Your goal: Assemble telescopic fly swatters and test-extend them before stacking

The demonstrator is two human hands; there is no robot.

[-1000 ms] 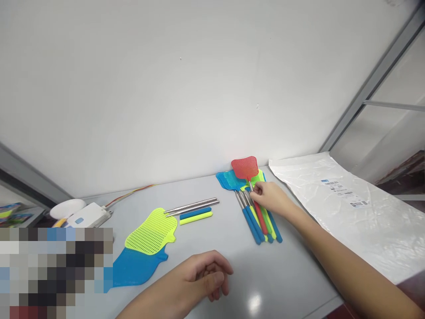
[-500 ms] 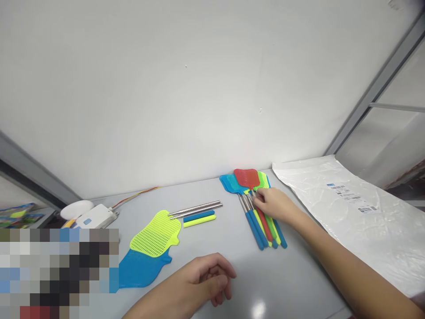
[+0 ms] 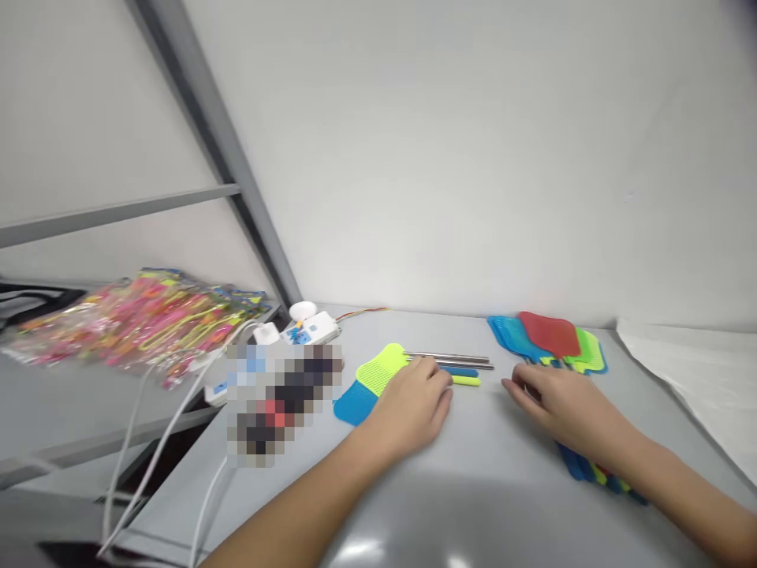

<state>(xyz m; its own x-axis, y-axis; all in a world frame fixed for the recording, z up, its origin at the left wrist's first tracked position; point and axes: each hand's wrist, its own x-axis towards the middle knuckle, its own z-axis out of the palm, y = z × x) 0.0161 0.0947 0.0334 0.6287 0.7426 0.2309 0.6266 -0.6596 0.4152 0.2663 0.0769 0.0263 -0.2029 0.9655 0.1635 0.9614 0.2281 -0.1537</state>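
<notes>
My left hand [image 3: 417,402] lies over the right end of the yellow fly swatter head [image 3: 382,369], close to the loose handles; its fingertips are hidden below it. Partly under that yellow head is a blue swatter head [image 3: 355,402]. Beside them lie thin metal rods [image 3: 461,359], a blue handle [image 3: 464,372] and a yellow handle [image 3: 468,382]. My right hand [image 3: 559,402] has loosely bent fingers, thumb apart, nothing seen in it. It hovers before a pile of assembled swatters with a red head [image 3: 550,335], blue heads [image 3: 512,338] and a yellow-green head [image 3: 590,351], hiding their shafts.
A white plastic bag [image 3: 691,379] lies at the right. White power strips [image 3: 313,327] and cables are at the back left, near a blurred-out patch. On a shelf further left are colourful packaged items [image 3: 177,319]. A white wall stands behind the grey table [image 3: 473,481].
The view has turned left. My right hand has come off the swatter shafts and moved left. My left hand has gone forward from the table front to the loose swatter parts.
</notes>
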